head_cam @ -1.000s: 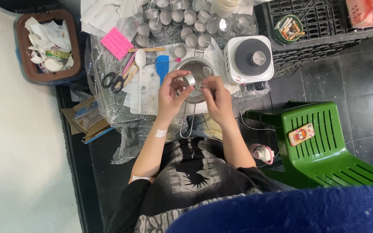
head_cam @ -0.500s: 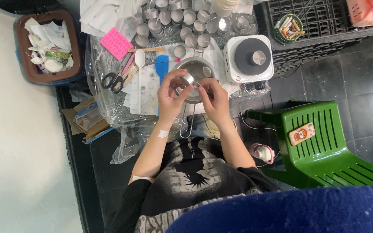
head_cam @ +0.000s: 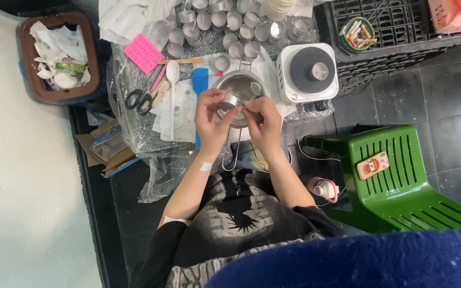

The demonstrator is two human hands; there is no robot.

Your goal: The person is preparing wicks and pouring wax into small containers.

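My left hand (head_cam: 212, 118) grips a small round metal tin (head_cam: 230, 101) over a metal pot (head_cam: 237, 85) with a wire handle. My right hand (head_cam: 265, 121) pinches a thin wick-like piece (head_cam: 244, 106) with its tip at the tin's mouth. Both hands meet above the pot on a small table covered in clear plastic (head_cam: 134, 122). Several more empty metal tins (head_cam: 225, 24) stand in rows at the table's far side.
A white electric hot plate (head_cam: 308, 72) sits right of the pot. Scissors (head_cam: 140, 99), a white spoon (head_cam: 173, 74), a blue spatula (head_cam: 199, 80) and a pink mould (head_cam: 143, 53) lie left. A waste bin (head_cam: 60, 56) stands far left, a black crate (head_cam: 401, 26) and a green plastic chair (head_cam: 401, 176) with a phone right.
Both hands have drawn slightly toward my body with the tin. My right fingers have moved in, bringing the thin piece to the tin's opening.
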